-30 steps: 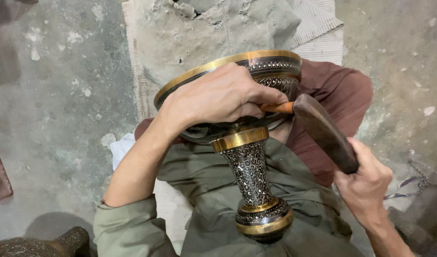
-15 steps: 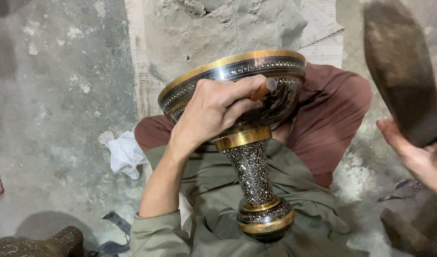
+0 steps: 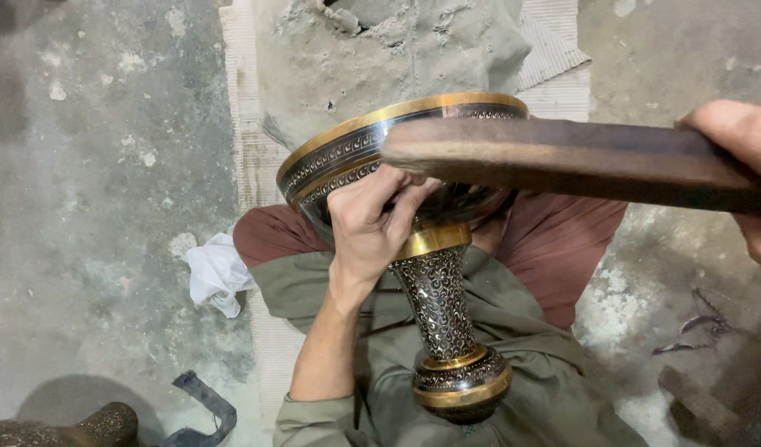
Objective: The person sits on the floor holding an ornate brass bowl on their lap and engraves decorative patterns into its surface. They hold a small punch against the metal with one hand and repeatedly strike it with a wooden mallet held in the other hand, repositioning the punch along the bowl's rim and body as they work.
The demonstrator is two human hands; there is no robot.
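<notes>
While the left hand (image 3: pixel 370 228) curls its fingers against the engraved brass goblet's (image 3: pixel 434 273) bowl — stem below them, across the lap — the right hand (image 3: pixel 741 165) grips a wooden mallet (image 3: pixel 563 161) just above.

The goblet-shaped vase (image 3: pixel 437 273) is dark metal with gold bands at the rim, neck and foot, and fine silvery scrollwork all over the stem. The wooden mallet (image 3: pixel 563 161) is dark brown, nearly black underneath. Clothes are olive green on top and rust brown lower down. There's a white rag (image 3: pixel 215 271) on the blotchy grey floor (image 3: pixel 91 165), plus a ribbed off-white mat (image 3: pixel 554 58).
</notes>
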